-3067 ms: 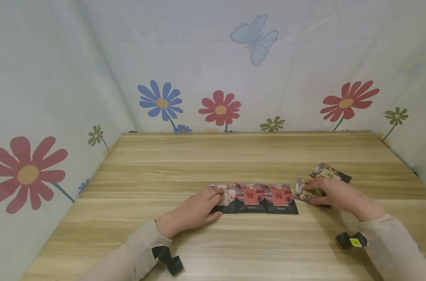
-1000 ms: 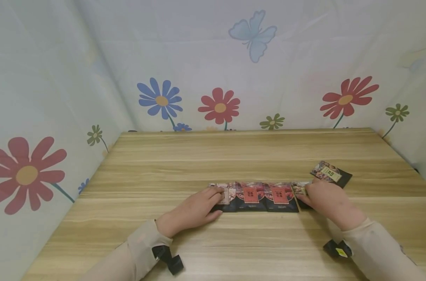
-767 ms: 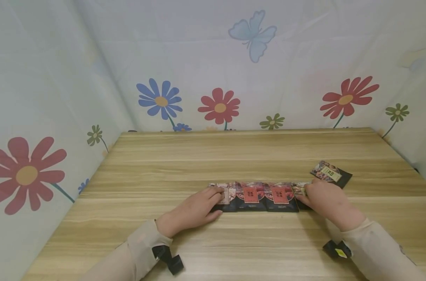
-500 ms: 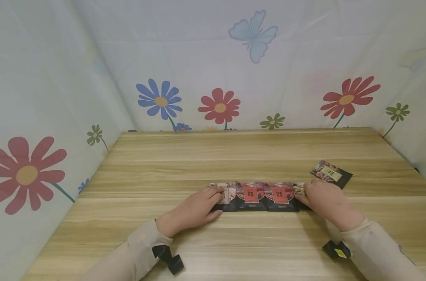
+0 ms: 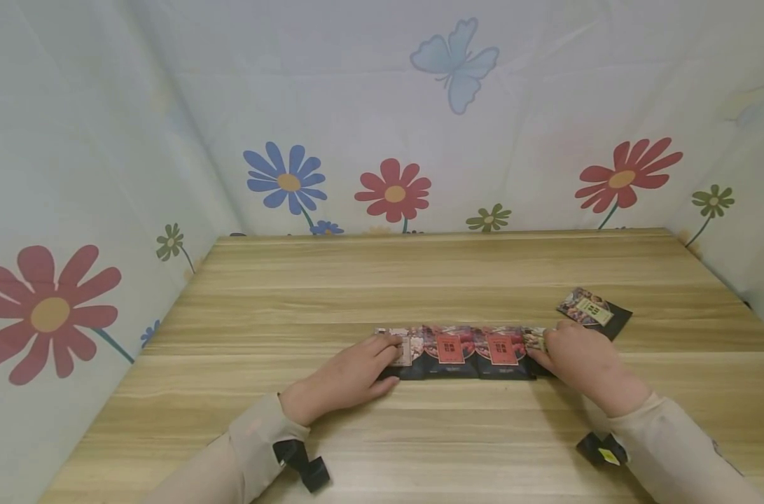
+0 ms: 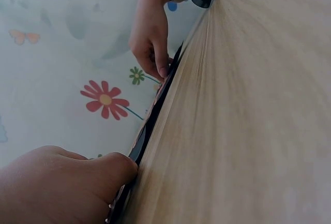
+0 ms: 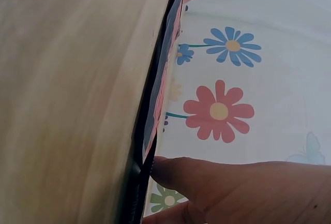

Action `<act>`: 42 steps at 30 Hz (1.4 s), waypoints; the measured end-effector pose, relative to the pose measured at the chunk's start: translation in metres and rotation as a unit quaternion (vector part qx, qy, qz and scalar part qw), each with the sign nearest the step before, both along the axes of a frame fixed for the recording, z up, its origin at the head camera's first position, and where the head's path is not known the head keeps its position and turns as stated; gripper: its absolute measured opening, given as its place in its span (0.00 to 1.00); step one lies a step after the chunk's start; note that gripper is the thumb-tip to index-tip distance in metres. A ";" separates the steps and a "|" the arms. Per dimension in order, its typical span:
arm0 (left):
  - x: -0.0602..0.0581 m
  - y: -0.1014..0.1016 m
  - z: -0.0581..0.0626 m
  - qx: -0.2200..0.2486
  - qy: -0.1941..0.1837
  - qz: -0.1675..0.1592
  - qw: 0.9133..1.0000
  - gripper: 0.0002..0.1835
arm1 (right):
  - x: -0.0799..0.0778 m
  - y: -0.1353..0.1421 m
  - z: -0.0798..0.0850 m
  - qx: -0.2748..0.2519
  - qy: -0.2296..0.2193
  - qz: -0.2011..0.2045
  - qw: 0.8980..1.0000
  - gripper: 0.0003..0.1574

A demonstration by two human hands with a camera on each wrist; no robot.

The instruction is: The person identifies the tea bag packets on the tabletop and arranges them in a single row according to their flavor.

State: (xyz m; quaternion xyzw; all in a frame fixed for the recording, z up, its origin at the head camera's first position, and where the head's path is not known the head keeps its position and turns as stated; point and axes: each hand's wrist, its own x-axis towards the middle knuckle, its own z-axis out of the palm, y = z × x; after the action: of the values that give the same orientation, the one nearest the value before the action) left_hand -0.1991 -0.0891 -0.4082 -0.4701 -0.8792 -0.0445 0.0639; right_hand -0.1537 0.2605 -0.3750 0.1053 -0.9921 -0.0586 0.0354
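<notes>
In the head view, several flat dark sachets lie side by side in a row on the wooden table. My left hand (image 5: 344, 378) rests on the leftmost one, a sachet with a pale label (image 5: 415, 353), covering part of it. Beside it lie two red-labelled sachets, a left one (image 5: 450, 352) and a right one (image 5: 503, 353), edges meeting or overlapping slightly. My right hand (image 5: 588, 365) holds the row's right-end sachet (image 5: 534, 339) with curled fingers and thumb, hiding most of it. The left wrist view also shows this right hand (image 6: 151, 38) bent down onto the row.
Behind my right hand, another sachet with a yellowish label (image 5: 592, 309) lies at an angle. The wooden table (image 5: 382, 280) reaches back to a flower-printed cloth (image 5: 331, 91), which also hangs at both sides. Each wrist carries a black camera, the left camera (image 5: 302, 465) nearer the front edge.
Since about three seconds ago, my right hand has brought the right-end sachet leftward against the row and straightened it. Over the last second it has shifted only slightly left. My left hand stays put.
</notes>
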 end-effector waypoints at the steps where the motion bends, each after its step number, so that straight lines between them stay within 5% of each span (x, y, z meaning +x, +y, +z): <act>1: 0.000 0.000 0.000 0.000 -0.001 0.000 1.000 0.23 | 0.000 0.000 0.000 0.000 0.002 0.000 1.000 0.23; 9: 0.000 0.000 0.000 0.003 0.007 -0.007 1.000 0.23 | 0.001 0.003 0.002 -0.011 0.014 0.000 1.000 0.23; 23: 0.000 -0.003 0.002 0.003 0.014 -0.009 1.000 0.22 | -0.009 0.016 0.016 -0.051 -0.071 0.009 0.996 0.30; 36: -0.001 -0.001 0.000 0.002 0.021 -0.015 1.000 0.22 | -0.022 0.048 0.011 -0.096 -0.002 0.042 0.995 0.26; 42: 0.000 0.000 0.000 0.007 0.018 -0.014 1.000 0.21 | -0.024 0.064 0.013 -0.132 -0.013 0.022 0.991 0.27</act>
State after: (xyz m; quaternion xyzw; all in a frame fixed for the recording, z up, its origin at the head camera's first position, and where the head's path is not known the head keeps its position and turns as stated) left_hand -0.1996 -0.0887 -0.4082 -0.4830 -0.8707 -0.0429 0.0829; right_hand -0.1780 0.3248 -0.3625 0.1225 -0.9889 0.0753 0.0373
